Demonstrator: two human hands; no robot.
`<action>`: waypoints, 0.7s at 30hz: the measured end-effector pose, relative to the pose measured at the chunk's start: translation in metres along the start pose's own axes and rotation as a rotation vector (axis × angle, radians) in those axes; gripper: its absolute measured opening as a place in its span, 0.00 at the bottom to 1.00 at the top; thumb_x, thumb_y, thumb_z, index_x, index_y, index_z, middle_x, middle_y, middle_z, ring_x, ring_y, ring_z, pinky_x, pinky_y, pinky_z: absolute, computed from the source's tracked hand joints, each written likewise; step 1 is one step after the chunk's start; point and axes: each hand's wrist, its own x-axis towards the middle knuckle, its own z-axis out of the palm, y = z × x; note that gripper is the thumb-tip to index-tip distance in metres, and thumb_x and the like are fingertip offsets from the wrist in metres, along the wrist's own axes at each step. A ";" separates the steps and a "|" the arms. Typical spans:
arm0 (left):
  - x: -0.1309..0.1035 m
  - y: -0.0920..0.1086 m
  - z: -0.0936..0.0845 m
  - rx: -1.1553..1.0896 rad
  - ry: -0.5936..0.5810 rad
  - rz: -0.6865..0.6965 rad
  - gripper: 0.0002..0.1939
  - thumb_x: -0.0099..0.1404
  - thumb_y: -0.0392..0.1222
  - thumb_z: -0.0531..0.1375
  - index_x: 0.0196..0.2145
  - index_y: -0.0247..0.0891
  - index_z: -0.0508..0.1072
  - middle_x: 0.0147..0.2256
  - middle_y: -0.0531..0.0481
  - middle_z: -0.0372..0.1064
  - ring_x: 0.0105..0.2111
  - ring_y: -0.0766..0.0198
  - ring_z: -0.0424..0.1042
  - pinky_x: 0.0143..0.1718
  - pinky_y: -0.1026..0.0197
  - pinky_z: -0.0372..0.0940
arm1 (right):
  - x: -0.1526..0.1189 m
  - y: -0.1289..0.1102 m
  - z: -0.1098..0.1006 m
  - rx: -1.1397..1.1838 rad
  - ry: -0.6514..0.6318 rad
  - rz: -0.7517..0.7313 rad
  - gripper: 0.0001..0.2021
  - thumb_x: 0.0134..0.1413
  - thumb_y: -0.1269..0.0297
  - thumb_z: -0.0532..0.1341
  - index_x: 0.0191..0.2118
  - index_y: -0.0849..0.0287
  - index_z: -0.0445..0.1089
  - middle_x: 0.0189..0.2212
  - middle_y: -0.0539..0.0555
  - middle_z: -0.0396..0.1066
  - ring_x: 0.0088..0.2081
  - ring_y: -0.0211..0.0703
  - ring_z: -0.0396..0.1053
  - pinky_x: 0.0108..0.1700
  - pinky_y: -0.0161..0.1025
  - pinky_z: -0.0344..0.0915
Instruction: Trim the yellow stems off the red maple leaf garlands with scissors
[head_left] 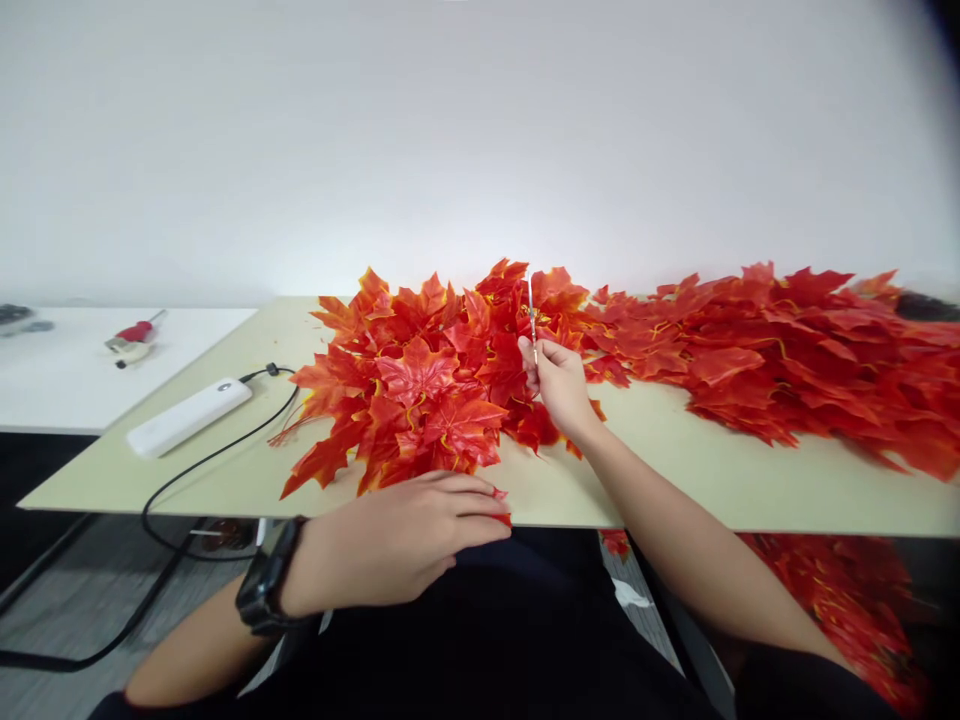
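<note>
A heap of red-orange artificial maple leaves (420,375) lies on the pale yellow table (652,480). At the table's front edge, my left hand (409,535) has its fingers bent round a bit of red leaf (501,508), palm down, just in front of the heap. My right hand (553,385) is at the heap's right side, fingers closed on a thin metal tool (532,305) that points upward. The tool's lower part is hidden by the fingers, so its kind is hard to make out.
To the right stretches a second long pile of leaves (780,350). A white device (190,415) with a black cable (202,458) lies at the left. Beyond it, a white table (67,370) bears a red-and-white tool (135,340). More leaves (840,600) hang below the table.
</note>
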 end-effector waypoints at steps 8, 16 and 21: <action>-0.019 -0.037 0.054 0.245 -0.050 -0.246 0.60 0.50 0.18 0.51 0.75 0.60 0.44 0.76 0.58 0.41 0.77 0.48 0.41 0.74 0.32 0.45 | -0.001 0.002 0.002 0.003 -0.012 0.013 0.32 0.51 0.36 0.70 0.23 0.58 0.57 0.20 0.46 0.54 0.22 0.32 0.51 0.24 0.34 0.50; -0.014 -0.051 0.055 0.218 0.009 -0.273 0.44 0.64 0.25 0.53 0.74 0.55 0.55 0.74 0.54 0.51 0.75 0.51 0.49 0.75 0.38 0.46 | -0.001 0.004 0.003 0.016 -0.020 0.023 0.32 0.49 0.35 0.71 0.22 0.58 0.57 0.20 0.47 0.54 0.23 0.32 0.49 0.23 0.34 0.49; -0.004 -0.051 0.036 0.087 0.127 -0.208 0.29 0.69 0.33 0.57 0.66 0.49 0.69 0.66 0.51 0.67 0.69 0.54 0.62 0.73 0.44 0.54 | 0.000 0.006 0.003 0.023 -0.019 0.047 0.32 0.48 0.35 0.71 0.23 0.57 0.57 0.20 0.47 0.54 0.22 0.32 0.49 0.23 0.34 0.49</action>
